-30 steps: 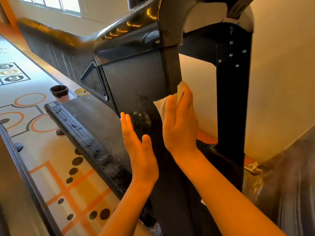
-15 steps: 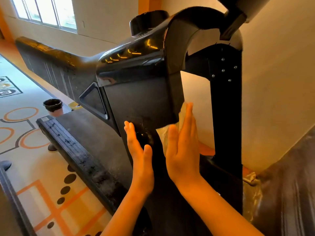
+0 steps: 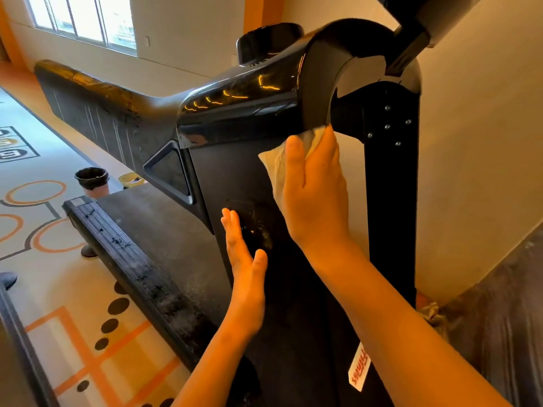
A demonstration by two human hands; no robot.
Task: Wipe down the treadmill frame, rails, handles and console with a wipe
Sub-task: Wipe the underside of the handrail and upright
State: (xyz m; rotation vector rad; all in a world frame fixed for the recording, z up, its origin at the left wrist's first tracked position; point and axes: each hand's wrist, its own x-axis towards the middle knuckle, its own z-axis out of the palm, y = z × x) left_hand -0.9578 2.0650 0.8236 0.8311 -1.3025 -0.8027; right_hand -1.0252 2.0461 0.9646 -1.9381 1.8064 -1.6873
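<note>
The black treadmill upright [image 3: 235, 177] fills the middle of the view, with a glossy handrail [image 3: 241, 104] running back to the left. My right hand [image 3: 316, 192] presses a white wipe [image 3: 274, 168] flat against the upright's edge, just under the glossy handrail joint. Fingers of that hand lie straight over the wipe. My left hand [image 3: 245, 265] rests flat and open on the upright lower down, beside a shiny smudged patch [image 3: 255, 227]. The second upright [image 3: 388, 186], with several screws, stands to the right. The console is mostly out of view at the top right.
The treadmill deck [image 3: 164, 230] and its dusty ribbed side rail [image 3: 132, 259] stretch away to the left. A dark bin [image 3: 91, 180] stands on the patterned floor beyond. A beige wall [image 3: 482, 142] is close on the right, with plastic-wrapped equipment [image 3: 505, 312] at the lower right.
My right hand has slid the wipe up the upright's edge to just under the handrail joint. My left hand has stayed flat on the panel.
</note>
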